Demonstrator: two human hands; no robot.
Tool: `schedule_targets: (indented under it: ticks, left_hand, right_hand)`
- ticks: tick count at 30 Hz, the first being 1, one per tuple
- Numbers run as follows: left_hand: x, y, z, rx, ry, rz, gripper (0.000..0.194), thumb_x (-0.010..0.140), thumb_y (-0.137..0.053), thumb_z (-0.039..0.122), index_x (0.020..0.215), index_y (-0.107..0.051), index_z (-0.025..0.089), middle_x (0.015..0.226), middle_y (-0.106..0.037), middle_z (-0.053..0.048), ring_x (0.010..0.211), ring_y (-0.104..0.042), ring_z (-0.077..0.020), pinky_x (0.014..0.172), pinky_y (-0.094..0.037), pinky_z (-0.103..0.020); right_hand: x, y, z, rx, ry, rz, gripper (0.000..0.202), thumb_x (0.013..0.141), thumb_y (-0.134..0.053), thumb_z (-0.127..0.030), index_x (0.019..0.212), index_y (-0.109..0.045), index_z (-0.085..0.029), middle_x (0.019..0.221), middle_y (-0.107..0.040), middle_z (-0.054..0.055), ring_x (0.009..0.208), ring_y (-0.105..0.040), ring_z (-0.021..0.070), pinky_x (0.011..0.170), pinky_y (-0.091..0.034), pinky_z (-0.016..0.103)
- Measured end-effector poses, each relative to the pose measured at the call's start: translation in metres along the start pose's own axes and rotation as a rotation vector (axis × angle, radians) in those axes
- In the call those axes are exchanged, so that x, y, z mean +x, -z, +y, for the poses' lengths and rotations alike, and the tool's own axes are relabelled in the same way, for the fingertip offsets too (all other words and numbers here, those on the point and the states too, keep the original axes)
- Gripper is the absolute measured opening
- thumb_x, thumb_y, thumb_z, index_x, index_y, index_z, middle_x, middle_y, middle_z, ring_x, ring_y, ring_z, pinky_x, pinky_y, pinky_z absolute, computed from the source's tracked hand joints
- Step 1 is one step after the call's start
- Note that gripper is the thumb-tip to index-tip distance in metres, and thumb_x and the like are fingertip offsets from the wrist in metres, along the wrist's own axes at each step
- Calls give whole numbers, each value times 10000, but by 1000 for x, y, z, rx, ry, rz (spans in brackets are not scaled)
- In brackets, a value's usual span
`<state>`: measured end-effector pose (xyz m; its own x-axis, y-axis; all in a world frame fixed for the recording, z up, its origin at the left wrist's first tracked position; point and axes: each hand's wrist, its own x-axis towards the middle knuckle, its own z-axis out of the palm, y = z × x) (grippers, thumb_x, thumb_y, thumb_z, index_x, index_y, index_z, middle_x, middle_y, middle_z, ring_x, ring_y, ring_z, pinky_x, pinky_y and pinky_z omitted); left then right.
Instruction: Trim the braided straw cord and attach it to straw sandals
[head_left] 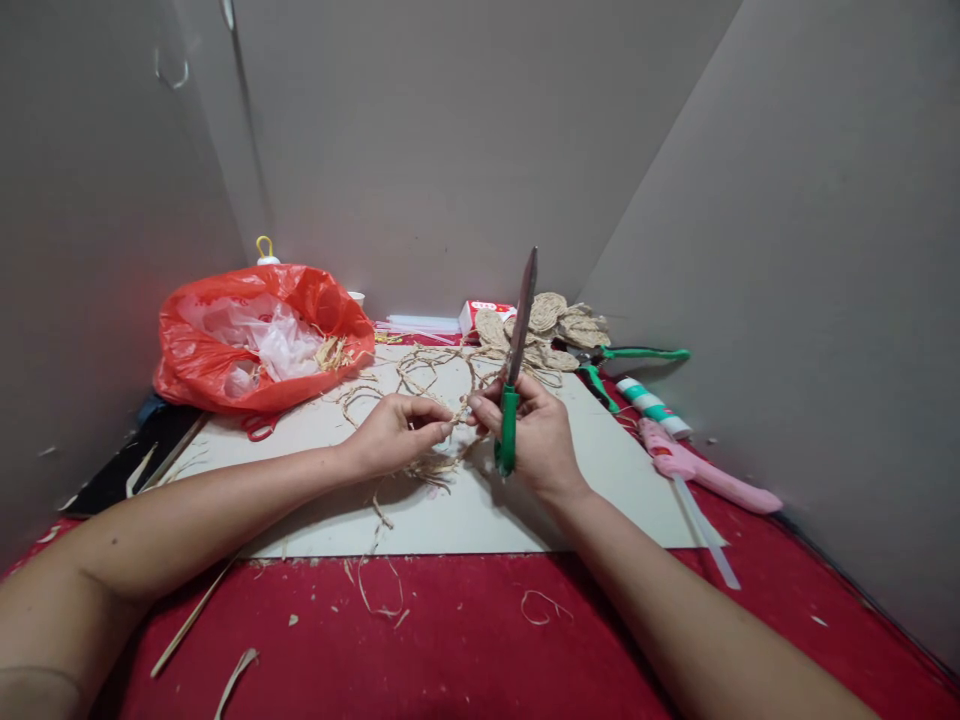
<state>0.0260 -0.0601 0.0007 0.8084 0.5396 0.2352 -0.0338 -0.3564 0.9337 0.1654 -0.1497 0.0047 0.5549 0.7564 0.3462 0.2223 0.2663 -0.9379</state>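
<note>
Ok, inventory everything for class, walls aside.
Scissors: one, green-handled, centre
Braided cord: unclear, tan, centre
Woven pads: several, tan, back
Hand tool: one, green-handled, right
Striped roll: one, green-white, right
Glue gun: one, pink, right
Glue stick: one, whitish, right
Rods: several, whitish, back
Box: one, red-white, back
Cup: one, white, back
Plastic bags: two, red, white, left
Loop: one, yellow, left
Panel: one, black, left
Board: one, white, centre
Tabletop: one, red, below
Scraps: many, tan, front
Left hand, right hand: two, centre
</note>
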Motion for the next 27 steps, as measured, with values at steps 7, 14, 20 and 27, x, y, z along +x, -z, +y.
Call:
schedule_targets:
  ticks: [7,14,20,27]
  left_hand:
    - [0,-1,0,-128,105,-20,110,722,-617,189,781,-687,127,628,-586,21,541,-446,-68,527,-326,-197]
    - [1,-2,2,-148,116,-21,110,734,-619,190,789,-684,121,622,-574,20,527,-431,-60,523,-322,-201]
    - [3,3,0,-244,111,82,138,723,-660,247,798,-636,134,589,-557,29,480,-420,-53,488,-320,-201]
    - [6,5,-2,-271,120,121,177,708,-674,272,781,-558,161,606,-602,11,471,-452,-62,481,-315,-207]
  right_hand:
    - [1,2,1,19,-15,-11,259,624,-731,-329,712,-528,-195,636,-613,-14,516,-581,117,477,-446,225]
    - [2,3,4,45,-36,-55,267,637,-722,-349,729,-524,-197,617,-611,-23,503,-572,112,468,-451,224]
    - [1,2,9,0,-51,-160,284,625,-752,-363,762,-572,-191,692,-635,-6,543,-561,110,497,-448,228]
    - [-3,-2,12,-66,3,-189,207,619,-727,-272,716,-558,-200,668,-606,-20,564,-529,115,521,-429,234]
